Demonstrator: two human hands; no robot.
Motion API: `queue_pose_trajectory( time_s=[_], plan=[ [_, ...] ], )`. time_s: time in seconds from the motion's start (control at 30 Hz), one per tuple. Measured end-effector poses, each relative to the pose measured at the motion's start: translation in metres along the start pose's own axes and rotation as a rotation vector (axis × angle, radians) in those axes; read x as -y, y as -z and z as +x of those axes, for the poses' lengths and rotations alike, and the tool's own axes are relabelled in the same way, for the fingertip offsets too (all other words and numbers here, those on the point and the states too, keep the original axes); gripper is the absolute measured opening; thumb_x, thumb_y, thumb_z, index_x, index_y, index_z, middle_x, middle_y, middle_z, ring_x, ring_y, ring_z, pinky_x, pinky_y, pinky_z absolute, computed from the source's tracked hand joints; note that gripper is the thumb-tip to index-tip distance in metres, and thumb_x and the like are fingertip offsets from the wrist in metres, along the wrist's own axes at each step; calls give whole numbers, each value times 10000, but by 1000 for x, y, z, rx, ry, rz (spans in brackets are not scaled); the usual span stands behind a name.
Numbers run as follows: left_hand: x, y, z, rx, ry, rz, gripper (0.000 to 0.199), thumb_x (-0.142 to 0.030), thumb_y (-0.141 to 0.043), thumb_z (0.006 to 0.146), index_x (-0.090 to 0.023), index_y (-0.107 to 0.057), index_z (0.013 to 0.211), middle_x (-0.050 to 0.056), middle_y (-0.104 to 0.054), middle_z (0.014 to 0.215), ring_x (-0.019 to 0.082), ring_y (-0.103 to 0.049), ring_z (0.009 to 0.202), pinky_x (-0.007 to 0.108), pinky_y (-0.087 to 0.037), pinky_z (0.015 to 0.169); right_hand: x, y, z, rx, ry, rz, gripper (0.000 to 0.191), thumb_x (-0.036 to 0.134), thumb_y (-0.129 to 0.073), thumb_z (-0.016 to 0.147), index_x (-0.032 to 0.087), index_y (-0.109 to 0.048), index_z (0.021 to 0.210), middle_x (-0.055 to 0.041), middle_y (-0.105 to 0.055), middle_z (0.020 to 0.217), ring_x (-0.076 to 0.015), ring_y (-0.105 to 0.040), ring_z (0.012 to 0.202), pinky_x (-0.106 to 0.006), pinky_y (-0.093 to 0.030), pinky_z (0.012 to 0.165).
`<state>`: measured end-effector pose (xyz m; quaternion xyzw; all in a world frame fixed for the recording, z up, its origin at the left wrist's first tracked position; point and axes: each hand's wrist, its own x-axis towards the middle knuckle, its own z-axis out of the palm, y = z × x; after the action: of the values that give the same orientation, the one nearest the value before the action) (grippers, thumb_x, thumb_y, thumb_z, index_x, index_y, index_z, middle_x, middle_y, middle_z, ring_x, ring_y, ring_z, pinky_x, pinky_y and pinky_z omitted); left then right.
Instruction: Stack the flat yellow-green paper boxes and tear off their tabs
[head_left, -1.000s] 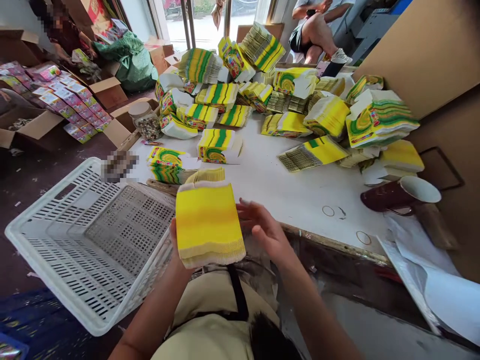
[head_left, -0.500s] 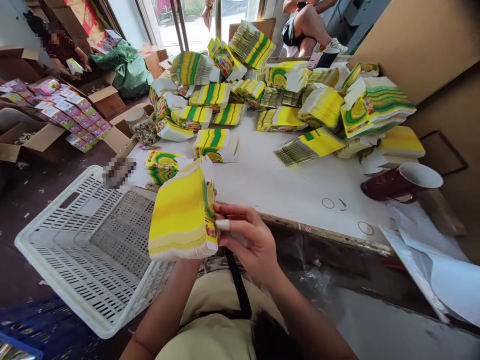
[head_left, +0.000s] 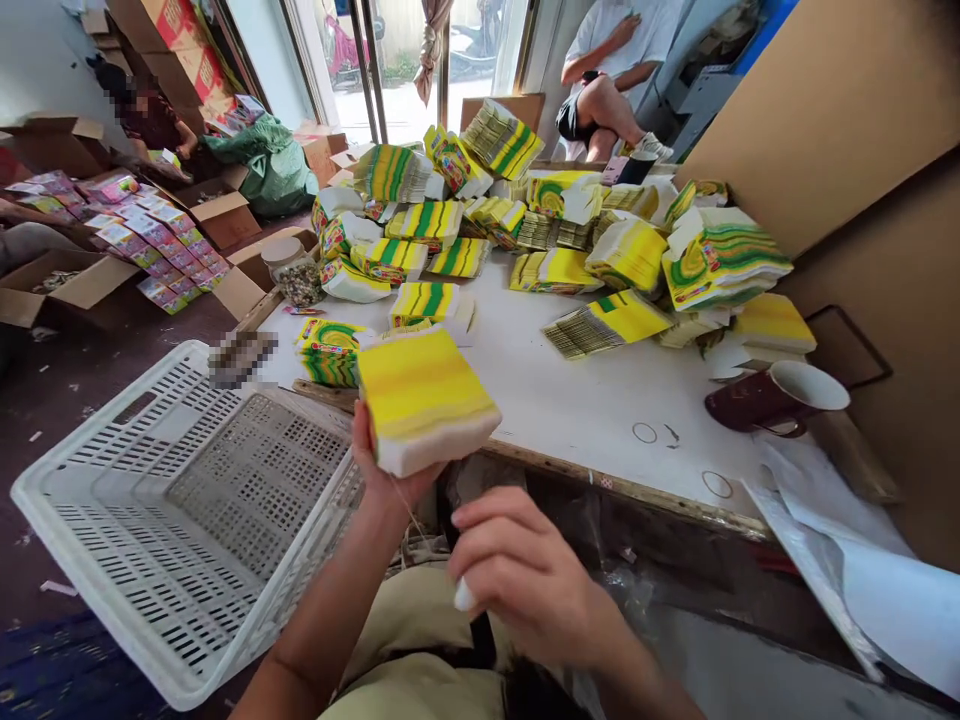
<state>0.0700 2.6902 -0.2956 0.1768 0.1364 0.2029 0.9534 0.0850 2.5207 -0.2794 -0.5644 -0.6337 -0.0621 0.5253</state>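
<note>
My left hand point(head_left: 390, 490) grips a thick stack of flat yellow cartons point(head_left: 427, 395) from below, over the near edge of the table. The stack's yellow side faces up and its white edges face me. My right hand point(head_left: 517, 570) is apart from the stack, lower and to the right, its fingers curled together, with a white wrap on one fingertip. A thin pale strand runs down below my left hand towards the right one. What the right fingers hold, if anything, cannot be made out.
Several carton stacks point(head_left: 427, 220) cover the back of the white table point(head_left: 540, 390). A dark mug point(head_left: 750, 397) and rubber bands point(head_left: 716, 485) lie right. A white plastic basket point(head_left: 97, 520) stands left. A jar point(head_left: 296, 275) sits at the table's left edge. Other people sit beyond.
The stack has turned and moved right in my left hand, and its printed side has swung out of sight. My right hand has come off the stack and dropped towards me.
</note>
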Motion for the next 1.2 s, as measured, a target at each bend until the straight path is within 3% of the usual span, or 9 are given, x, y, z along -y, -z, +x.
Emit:
queue_pose_trajectory(
  time_s=[0.23,0.5,0.6,0.77,0.83,0.9,1.0,1.1,1.2],
  plan=[
    [32,16,13,57,41,292,521,-372,-762,634,-165,-694,1108,72,-758,1020,309,-695,1010,396,-569,865,15,-16,11,19,-36,228,116,205,-450,975,244,-485,872,25,-641,769,-111,-638,813,-252,-531,811],
    [-1,71,-24,550,602,730,981,-203,-846,540,-238,-423,1424,106,-664,1228,299,-673,1016,372,-547,834,-27,85,5,-769,-563,480,319,408,-697,842,229,-454,739,70,-436,637,-57,-318,443,-187,-311,403],
    [-15,82,-32,713,749,843,1095,-237,-867,517,-271,-334,1473,106,-566,1355,321,-596,1147,429,-508,930,-53,119,-5,-927,-522,583,366,321,-803,721,216,-456,674,98,-421,633,-30,-273,430,-205,-475,549],
    [-27,92,-35,845,688,1116,1196,-289,-906,406,-261,-363,1471,105,-455,1453,389,-400,1338,496,-397,1077,-65,162,-21,-1091,-378,499,261,244,-817,689,237,-557,693,112,-529,642,-29,-378,465,-252,-535,821],
    [-29,95,-35,814,724,1034,1185,-302,-893,453,-268,-321,1490,114,-457,1459,385,-442,1314,490,-428,1047,-60,165,-25,-874,-434,377,210,303,-791,731,245,-588,738,73,-607,676,-80,-541,598,-312,-527,865],
    [-29,98,-35,759,774,898,1161,-298,-877,505,-277,-285,1504,122,-494,1439,366,-526,1248,456,-488,979,-59,152,-31,-423,-618,353,172,330,-741,776,226,-603,774,27,-661,720,-132,-626,719,-335,-526,827],
    [-30,102,-30,695,794,775,1059,-318,-875,516,-240,-394,1457,123,-642,1275,355,-639,1101,409,-552,863,-72,104,-50,373,-939,435,120,294,-651,809,179,-618,810,-13,-683,762,-157,-654,751,-286,-510,719],
    [-37,104,-22,694,811,744,846,-414,-850,542,-175,-582,1309,118,-745,1033,362,-695,967,419,-579,789,-99,59,-86,885,-1114,222,84,134,-590,734,157,-650,789,3,-664,693,-144,-633,691,-240,-476,666],
    [-47,102,-13,709,794,743,684,-483,-798,590,-149,-679,1175,112,-763,908,364,-708,927,433,-584,772,-118,54,-129,1013,-1373,-228,138,99,-601,718,158,-707,784,-29,-716,740,-175,-674,734,-243,-490,689]
  ],
)
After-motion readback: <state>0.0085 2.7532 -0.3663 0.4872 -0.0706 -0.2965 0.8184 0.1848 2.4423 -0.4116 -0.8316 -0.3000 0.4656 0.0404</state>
